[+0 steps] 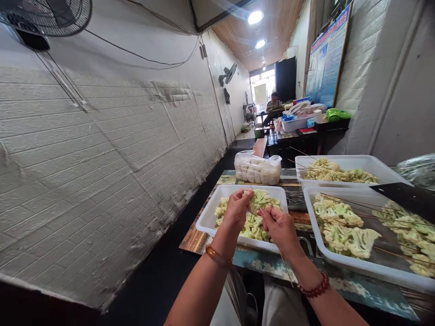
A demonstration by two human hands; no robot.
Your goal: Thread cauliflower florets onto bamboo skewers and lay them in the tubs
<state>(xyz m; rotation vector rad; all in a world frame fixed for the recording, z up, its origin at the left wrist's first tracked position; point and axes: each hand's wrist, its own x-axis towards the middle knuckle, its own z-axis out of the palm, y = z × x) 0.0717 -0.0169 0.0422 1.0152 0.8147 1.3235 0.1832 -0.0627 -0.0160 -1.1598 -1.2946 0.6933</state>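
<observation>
My left hand (239,207) is closed on a piece of cauliflower (260,200), held above a white plastic tub (207,220) of loose florets. Close beside it, my right hand (279,226) pinches a thin bamboo skewer (287,268), whose lower end sticks out below my wrist. Its upper end points at the held piece; my fingers hide whether it goes in. To the right, a second white tub (317,240) contains skewered cauliflower (351,237). Behind that, a third tub (374,165) has more cauliflower (340,172) with skewers poking out.
A clear plastic bag of pale round items (257,168) stands behind the near tub. A dark flat board (408,199) juts over the right tub. The worn table (195,233) ends near a brick-patterned wall (102,181). Farther back, a person (273,103) sits by a cluttered table.
</observation>
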